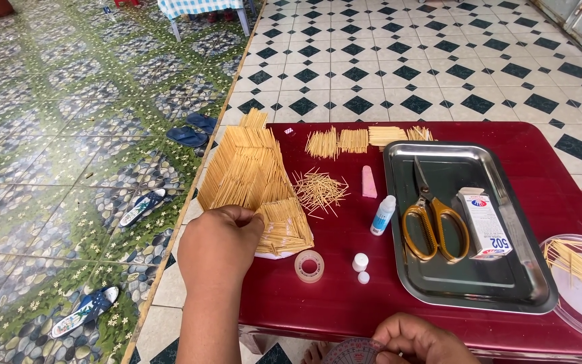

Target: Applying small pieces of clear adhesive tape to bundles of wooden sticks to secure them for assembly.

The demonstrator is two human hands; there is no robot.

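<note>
2 hands: left hand (220,243) pinches ridged toothpick panel (250,178); right hand (422,340) grips protractor (355,352).

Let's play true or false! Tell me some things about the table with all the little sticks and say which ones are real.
1. The left hand touches the stick panel. True.
2. The scissors lie on the floor. False: they lie in the metal tray.
3. The scissors have yellow handles. True.
4. The roll of clear tape sits in the tray. False: it sits on the red table.
5. The right hand holds the small glue bottle. False: the bottle stands alone on the table.
</note>
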